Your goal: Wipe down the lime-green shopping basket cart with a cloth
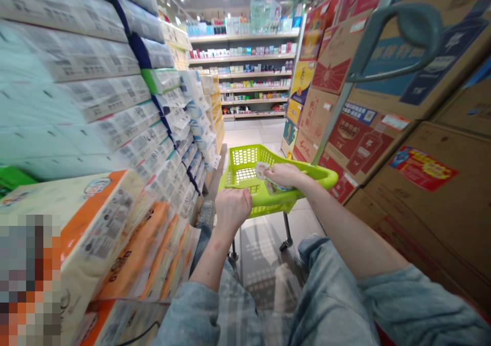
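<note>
The lime-green cart (pixel 276 198) lay straight ahead of both grips, its handle (pixel 266 201) running crosswise beneath them and its mesh basket (pixel 246 155) stretching forward. The left hand (pixel 233 207) was curled into a fist round the handle, holding nothing else that showed. The right hand (pixel 284 175), to the right of that grip and slightly farther forward, lay palm down over the handle, its fingers closed on a small pale item (pixel 262 170). The item poked out leftward past the right fingertips, over the basket; the palm hid part of it, so its long axis could not be told. The left grip was near the item but apart from it. Tiled floor (pixel 255 130) lay ahead, with stacked wrapped packs (pixel 103 72) left of the grips, cardboard boxes (pixel 416 203) right, and shelves (pixel 240 75) well beyond.
</note>
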`<state>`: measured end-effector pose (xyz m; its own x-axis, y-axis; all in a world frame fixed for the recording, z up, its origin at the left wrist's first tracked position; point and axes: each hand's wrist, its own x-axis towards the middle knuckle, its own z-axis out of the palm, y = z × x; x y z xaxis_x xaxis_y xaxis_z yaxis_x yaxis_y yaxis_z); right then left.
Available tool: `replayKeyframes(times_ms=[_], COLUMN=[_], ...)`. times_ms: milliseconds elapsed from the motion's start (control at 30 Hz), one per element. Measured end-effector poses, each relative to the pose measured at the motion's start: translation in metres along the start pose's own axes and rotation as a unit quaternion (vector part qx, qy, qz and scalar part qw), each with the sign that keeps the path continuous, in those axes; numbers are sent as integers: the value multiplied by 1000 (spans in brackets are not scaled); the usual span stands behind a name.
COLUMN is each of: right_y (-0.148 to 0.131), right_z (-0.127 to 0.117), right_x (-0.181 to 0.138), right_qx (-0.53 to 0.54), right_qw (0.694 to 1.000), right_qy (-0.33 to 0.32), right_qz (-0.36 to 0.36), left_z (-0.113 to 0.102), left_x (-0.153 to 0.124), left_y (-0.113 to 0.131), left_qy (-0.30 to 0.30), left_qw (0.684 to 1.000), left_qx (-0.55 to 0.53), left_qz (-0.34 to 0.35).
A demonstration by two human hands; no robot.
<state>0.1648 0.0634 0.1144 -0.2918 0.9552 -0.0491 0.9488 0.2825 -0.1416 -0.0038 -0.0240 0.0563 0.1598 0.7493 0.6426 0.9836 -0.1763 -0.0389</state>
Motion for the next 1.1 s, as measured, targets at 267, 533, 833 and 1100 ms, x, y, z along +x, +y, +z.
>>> replayKeyframes(times_ms=[267,533,833,1100], right_y=[-46,3,37,50], right_z=[12,16,26,32], right_x=[-22,-52,-57,-46], right_qx=[14,39,23,18], right_qw=[988,985,973,951], right_qy=[31,113,215,252], right_qz=[-150,-123,-74,-180], left_z=[0,-2,-12,-2], left_x=[-3,-5,-5,5], left_y=[-2,8,18,-21], left_qy=[9,18,-12,-68], left_qw=[1000,999,995,960], left_qx=[-14,-44,-95,-271], left_qz=[-4,-11,27,4])
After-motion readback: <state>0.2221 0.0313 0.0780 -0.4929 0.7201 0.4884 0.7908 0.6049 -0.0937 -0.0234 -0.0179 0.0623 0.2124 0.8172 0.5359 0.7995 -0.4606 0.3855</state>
